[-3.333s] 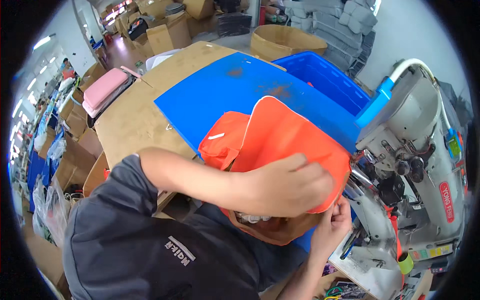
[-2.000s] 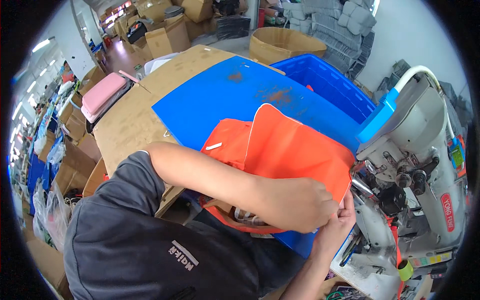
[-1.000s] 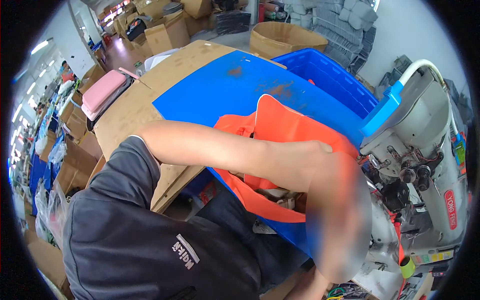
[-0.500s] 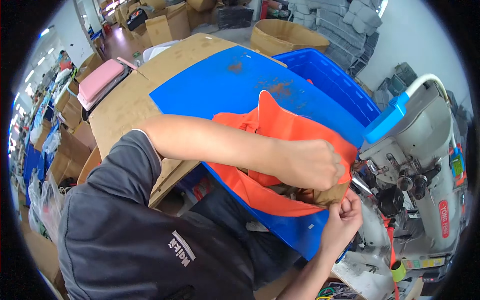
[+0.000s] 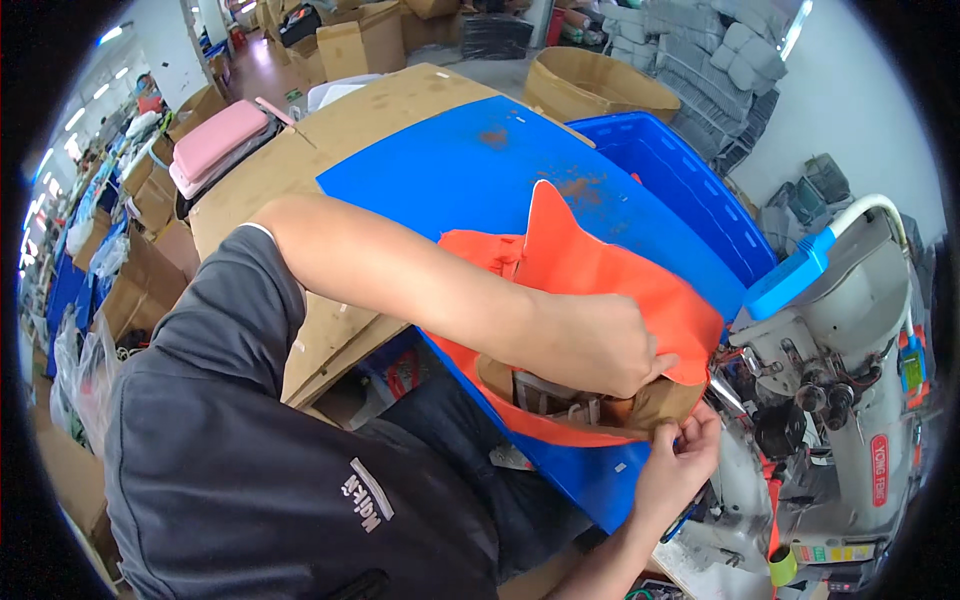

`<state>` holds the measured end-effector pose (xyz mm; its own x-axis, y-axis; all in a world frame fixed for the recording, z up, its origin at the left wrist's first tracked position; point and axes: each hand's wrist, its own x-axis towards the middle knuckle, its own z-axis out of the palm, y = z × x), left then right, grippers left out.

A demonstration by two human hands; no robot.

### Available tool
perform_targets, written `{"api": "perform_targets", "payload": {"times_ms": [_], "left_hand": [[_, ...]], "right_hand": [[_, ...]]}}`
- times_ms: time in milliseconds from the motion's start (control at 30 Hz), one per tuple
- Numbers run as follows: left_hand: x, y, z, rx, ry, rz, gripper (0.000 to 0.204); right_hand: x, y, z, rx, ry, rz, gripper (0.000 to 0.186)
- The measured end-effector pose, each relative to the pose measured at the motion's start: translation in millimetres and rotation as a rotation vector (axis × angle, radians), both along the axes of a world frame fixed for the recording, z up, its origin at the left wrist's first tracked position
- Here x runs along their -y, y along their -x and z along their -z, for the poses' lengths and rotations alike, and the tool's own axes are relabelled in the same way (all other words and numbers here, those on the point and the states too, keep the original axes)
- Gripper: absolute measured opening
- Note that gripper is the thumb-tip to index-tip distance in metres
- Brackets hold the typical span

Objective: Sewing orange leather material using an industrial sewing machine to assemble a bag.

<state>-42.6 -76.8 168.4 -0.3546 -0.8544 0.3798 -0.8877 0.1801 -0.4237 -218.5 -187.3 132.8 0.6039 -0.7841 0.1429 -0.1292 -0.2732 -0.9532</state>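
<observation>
Apparently edge-aligning: soft orange brown-lined fabric bag [image 5: 640, 275], right hand [image 5: 684, 450] pinching its right edge, left hand [image 5: 605, 345] above its mouth, grip indeterminable; next, likely, steady tension.

A bright orange fabric bag [image 5: 625, 270] gapes open just left of a grey sewing machine [image 5: 850, 470], its brown lining exposed at the end nearest the machine, pale, indistinct pieces inside. Farther from the machine, one white-edged corner peaks upward.
</observation>
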Motion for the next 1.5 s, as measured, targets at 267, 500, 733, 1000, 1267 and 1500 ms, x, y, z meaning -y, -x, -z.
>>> {"api": "perform_targets", "payload": {"times_ms": [267, 500, 733, 1000, 1267, 1500], "left_hand": [[9, 37, -3, -0.228, -0.241, -0.047, 0.049], [23, 51, -1, -0.526, -0.202, -0.004, 0.031], [34, 52, -14, -0.691, -0.331, -0.06, 0.023], [35, 59, -11, -0.94, -0.245, 0.009, 0.012], [-48, 65, -5, -0.605, -0.162, 0.084, 0.033], [-76, 54, -20, -0.366, -0.071, 0.03, 0.036]], "right_hand": [[9, -2, 7, 0.093, 0.014, -0.024, 0.017], [10, -7, 10, 0.171, -0.049, -0.001, 0.018], [5, -8, 12, 0.272, -0.081, -0.012, 0.019], [7, -6, 15, 0.293, 0.008, -0.069, 0.016], [10, 0, 14, 0.275, -0.172, -0.093, 0.02], [-14, 6, 8, 0.151, -0.12, -0.072, 0.029]]}}
